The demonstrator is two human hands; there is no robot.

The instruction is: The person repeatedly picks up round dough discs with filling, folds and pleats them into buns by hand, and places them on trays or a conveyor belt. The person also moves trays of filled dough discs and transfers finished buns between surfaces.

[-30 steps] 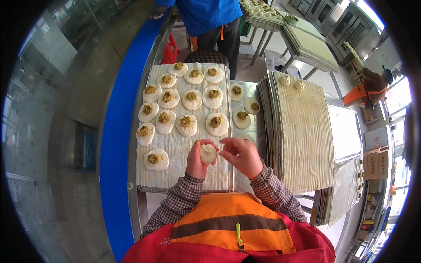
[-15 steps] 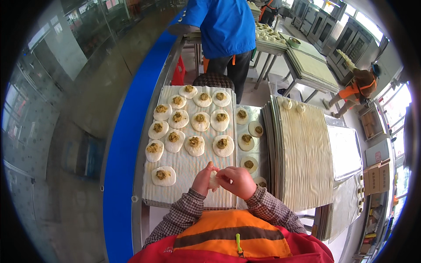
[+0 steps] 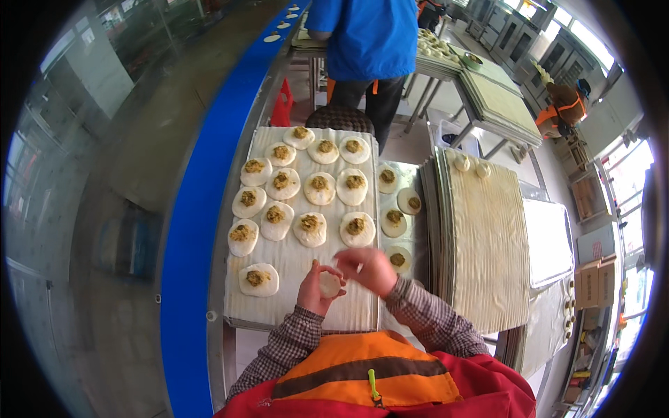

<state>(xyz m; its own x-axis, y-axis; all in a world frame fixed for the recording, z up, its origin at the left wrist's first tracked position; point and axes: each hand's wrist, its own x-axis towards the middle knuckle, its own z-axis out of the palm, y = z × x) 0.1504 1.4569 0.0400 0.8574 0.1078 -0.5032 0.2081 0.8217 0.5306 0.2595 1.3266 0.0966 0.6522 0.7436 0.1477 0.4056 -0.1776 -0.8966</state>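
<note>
My left hand (image 3: 320,289) is closed round a smooth pale dough bun (image 3: 329,284) above the near part of a cloth-covered tray (image 3: 300,310). My right hand (image 3: 371,270) is just to the right, off the bun, its fingers loosely bent and slightly blurred, with nothing visible in them. On the cloth lie several flat dough rounds, each topped with a greenish-brown filling; the closest to my hands are one round (image 3: 357,230) beyond them and another (image 3: 258,279) to their left.
A metal surface (image 3: 411,182) on the right holds more filled rounds. Beyond it stands a stack of cloth-covered trays (image 3: 484,244) with two small buns. A blue conveyor belt (image 3: 191,244) runs along my left. A co-worker in blue (image 3: 369,42) stands ahead, behind a stool (image 3: 340,120).
My right hand has come away from the bun and lifted slightly. My left hand has tipped so the bun's smooth face shows. A person at the far right has moved.
</note>
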